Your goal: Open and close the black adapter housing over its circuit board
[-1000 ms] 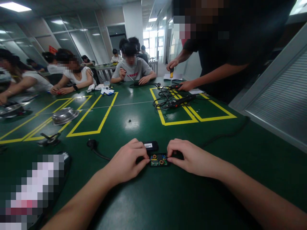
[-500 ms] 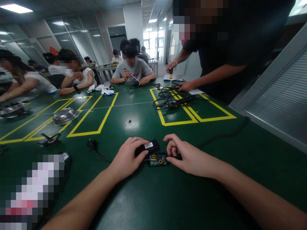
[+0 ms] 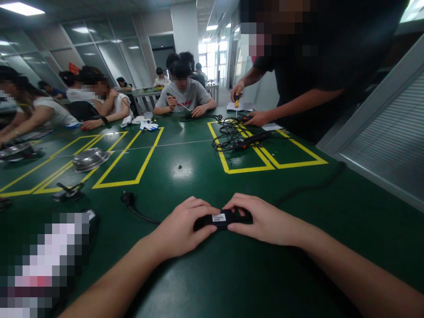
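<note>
A small black power adapter [image 3: 219,219] with a white printed label lies on the green table in front of me. Its cover sits over the base, so the circuit board is hidden. My left hand [image 3: 190,223] grips the left end, fingertips on the cover and thumb along the near side. At the other end, my right hand [image 3: 253,218] pinches the adapter between fingers and thumb. A black cable with a plug [image 3: 127,199] comes out on the left, and another black cable [image 3: 308,187] runs off to the right.
Metal bowl-like part [image 3: 91,160] and dark metal bracket [image 3: 69,192] lie to the left. A blurred-out long object [image 3: 49,260] is at near left. Ahead right, a co-worker's hand holds a screwdriver [image 3: 236,102] beside tangled black cables [image 3: 228,136]. Another person works across the table.
My left hand has brought the black cover right and down onto the base, covering the circuit board. My right hand has closed in on the adapter's right end.
</note>
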### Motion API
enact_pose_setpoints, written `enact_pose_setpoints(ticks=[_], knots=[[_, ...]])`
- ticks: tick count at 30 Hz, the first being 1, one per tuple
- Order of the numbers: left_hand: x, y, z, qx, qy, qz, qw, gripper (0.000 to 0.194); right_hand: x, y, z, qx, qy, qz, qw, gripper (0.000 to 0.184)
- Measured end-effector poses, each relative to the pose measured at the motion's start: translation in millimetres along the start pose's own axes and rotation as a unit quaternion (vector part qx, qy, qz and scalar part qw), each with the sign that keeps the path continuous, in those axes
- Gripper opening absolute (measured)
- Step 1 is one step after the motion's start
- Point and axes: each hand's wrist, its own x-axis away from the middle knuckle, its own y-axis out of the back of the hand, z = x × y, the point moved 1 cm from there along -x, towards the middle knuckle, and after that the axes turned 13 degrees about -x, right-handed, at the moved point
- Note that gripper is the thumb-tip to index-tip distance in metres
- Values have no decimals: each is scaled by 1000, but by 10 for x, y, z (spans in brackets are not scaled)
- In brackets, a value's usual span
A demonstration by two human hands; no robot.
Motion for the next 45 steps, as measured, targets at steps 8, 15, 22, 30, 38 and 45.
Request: enact_pose_setpoints(ticks=[8, 15, 22, 30, 38, 45], knots=[[6, -11, 0, -21, -5, 0, 1000, 28, -2, 19, 39, 17, -17, 4, 1000, 23], [13, -2, -6, -14, 1, 3, 1000, 28, 1, 13, 57, 15, -9, 0, 1000, 22], [11, -7, -22, -12, 4, -4, 1000, 29, -2, 9, 47, 22, -15, 4, 1000, 24], [3, -19, 104, 13, 140, -95, 986, 25, 32, 8, 25, -6, -49, -23, 999, 46], [14, -38, 167, -58, 117, -79, 988, 7, 2, -4, 85, 45, -27, 2, 999, 7], [44, 82, -19, -112, 33, 29, 993, 3, 5, -9, 108, 53, -25, 4, 998, 9]])
